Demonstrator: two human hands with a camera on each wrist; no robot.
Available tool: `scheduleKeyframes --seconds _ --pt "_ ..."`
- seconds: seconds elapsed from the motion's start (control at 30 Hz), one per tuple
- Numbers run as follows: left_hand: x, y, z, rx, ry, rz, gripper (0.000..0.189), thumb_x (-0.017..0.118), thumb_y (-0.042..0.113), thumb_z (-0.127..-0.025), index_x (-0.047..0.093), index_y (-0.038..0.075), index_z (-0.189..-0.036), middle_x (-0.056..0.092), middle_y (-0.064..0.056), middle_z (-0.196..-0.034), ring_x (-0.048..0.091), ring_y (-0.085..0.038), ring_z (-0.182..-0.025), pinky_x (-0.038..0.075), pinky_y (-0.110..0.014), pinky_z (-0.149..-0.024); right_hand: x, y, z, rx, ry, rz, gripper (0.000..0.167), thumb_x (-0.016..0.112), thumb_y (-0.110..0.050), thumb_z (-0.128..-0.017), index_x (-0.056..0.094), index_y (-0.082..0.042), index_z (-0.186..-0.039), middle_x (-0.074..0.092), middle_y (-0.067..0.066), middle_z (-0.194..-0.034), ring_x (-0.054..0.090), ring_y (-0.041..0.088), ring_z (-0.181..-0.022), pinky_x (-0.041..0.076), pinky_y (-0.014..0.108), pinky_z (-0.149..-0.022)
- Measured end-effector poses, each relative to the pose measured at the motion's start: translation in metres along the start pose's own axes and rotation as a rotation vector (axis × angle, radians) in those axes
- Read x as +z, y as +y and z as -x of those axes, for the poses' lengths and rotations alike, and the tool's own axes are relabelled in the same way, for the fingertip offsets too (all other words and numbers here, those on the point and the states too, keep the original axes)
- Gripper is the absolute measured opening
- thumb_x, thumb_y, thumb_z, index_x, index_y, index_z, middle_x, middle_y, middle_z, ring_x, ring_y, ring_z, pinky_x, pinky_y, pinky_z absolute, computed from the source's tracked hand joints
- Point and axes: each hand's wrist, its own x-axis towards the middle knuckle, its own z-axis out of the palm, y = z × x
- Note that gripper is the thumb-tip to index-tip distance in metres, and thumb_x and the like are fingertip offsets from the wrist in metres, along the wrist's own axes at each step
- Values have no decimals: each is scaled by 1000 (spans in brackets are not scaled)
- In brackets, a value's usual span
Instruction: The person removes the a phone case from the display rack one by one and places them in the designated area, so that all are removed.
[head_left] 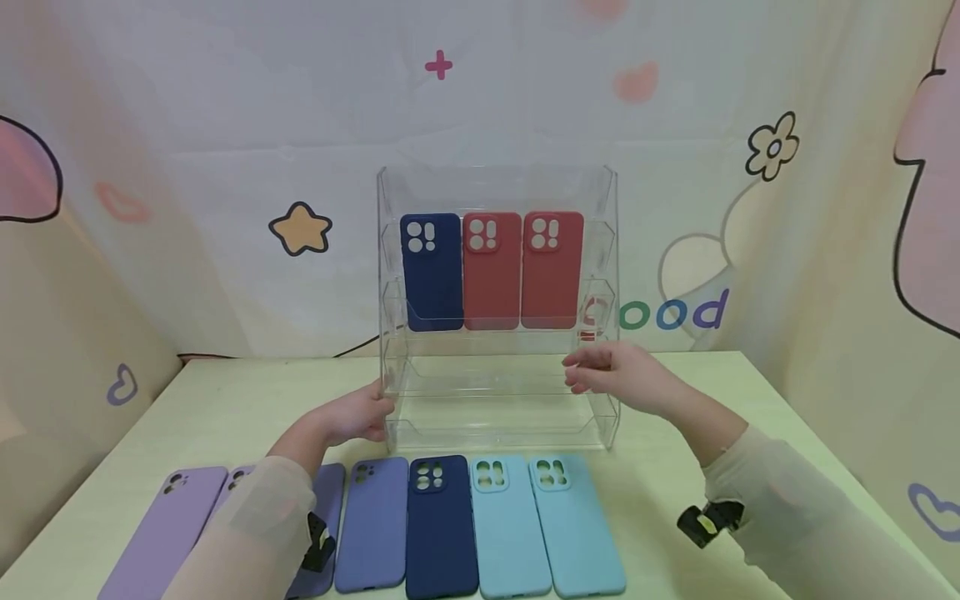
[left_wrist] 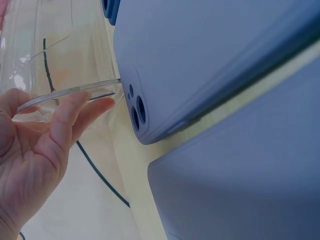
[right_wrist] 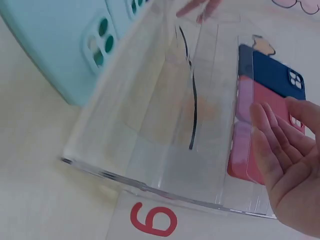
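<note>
- Nearest you, flat on the table [head_left: 660,492]: purple cases [head_left: 371,525] at left, a navy case [head_left: 442,542], then two aqua cases [head_left: 510,533]. Camera cutouts face away from you; probably grouped by colour.
- Your left hand [head_left: 352,414]: thumb and fingers clamped on the rack's left side, low down; likely steadying it.
- Your right hand [head_left: 618,377]: fingers apart, loosely bent, nothing between them, by the rack's right side. Can't tell if it touches.
- Rack [head_left: 498,383]: clear, tiered, upright just beyond the row.
- In an upper tier: blue case [head_left: 433,283] left, two red cases [head_left: 492,283] next, backs toward you, cutouts up. The clear lip across their lower ends seems to keep them standing.
- No brand legible on any case.
- Cloth [head_left: 337,108] behind: letters [head_left: 660,315] read "ood"; a red character shows through the rack, perhaps "G".
</note>
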Motion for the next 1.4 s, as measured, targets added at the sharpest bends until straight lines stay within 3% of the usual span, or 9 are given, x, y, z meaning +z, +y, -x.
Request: scheduleKeyframes --seconds 0.13,0.2,0.43,0.6,0.77,0.9,1.03,1.27,1.4 --pt "1 -1 -2 3 -1 -6 65 29 9 -98 -11 7 -148 25 -27 -144 48 -17 -71 43 -33 -78 -13 -1 -18 15 149 16 35 55 -22 -95 57 2 -121 65 15 -106 62 26 -97 46 45 -88" --pt "1 -1 -2 -5 2 -9 65 30 9 -97 -11 8 -148 24 -26 -144 40 -15 -60 43 -33 -74 -18 -1 -25 38 229 10 37 55 -24 -95 56 0 -124 63 16 -112 59 28 -102 45 45 -89" --pt "1 -2 -2 -7 9 -7 66 30 7 -97 -11 8 -148 24 -27 -143 32 -13 -53 41 -32 -66 -32 -3 -44 36 449 -42 43 53 -21 -96 47 0 -133 52 18 -129 48 31 -120 39 46 -96" --pt "1 -2 0 -12 8 -12 66 30 7 -96 -12 6 -148 15 -26 -147 35 -15 -56 41 -32 -66 -31 -3 -53 49 450 -54 49 55 -20 -95 40 -1 -138 47 19 -134 43 32 -125 38 46 -97" --pt "1 -1 1 -4 -1 -7 66 30 7 -97 -11 6 -148 24 -27 -143 52 -24 -82 43 -32 -69 -28 -8 -60 87 425 -61 55 55 -19 -94 34 -4 -142 45 18 -136 42 31 -126 44 45 -91" --pt "1 0 0 1 -5 -12 67 31 8 -96 -11 7 -148 20 -25 -145 42 -17 -61 41 -32 -68 -29 -13 -63 122 418 -76 59 55 -19 -94 28 -6 -145 43 19 -137 42 32 -125 48 44 -85" --pt "2 2 0 4 -7 -7 67 31 7 -96 -12 8 -148 12 -24 -148 30 -13 -52 40 -31 -65 -29 -16 -67 142 435 -76 61 56 -19 -94 27 -6 -146 45 19 -135 44 32 -123 49 44 -82" --pt "3 1 0 -14 -1 -11 66 30 8 -97 -13 6 -147 8 -27 -149 49 -22 -78 42 -31 -69 -27 -16 -69 132 490 -48 48 58 -21 -93 43 -3 -135 52 17 -124 51 31 -114 51 43 -80" --pt "3 0 0 -11 3 3 66 30 8 -97 -12 7 -148 19 -27 -145 49 -22 -75 42 -31 -68 -25 -16 -69 96 502 -34 36 57 -18 -94 53 -3 -125 56 15 -121 54 30 -109 52 41 -77"
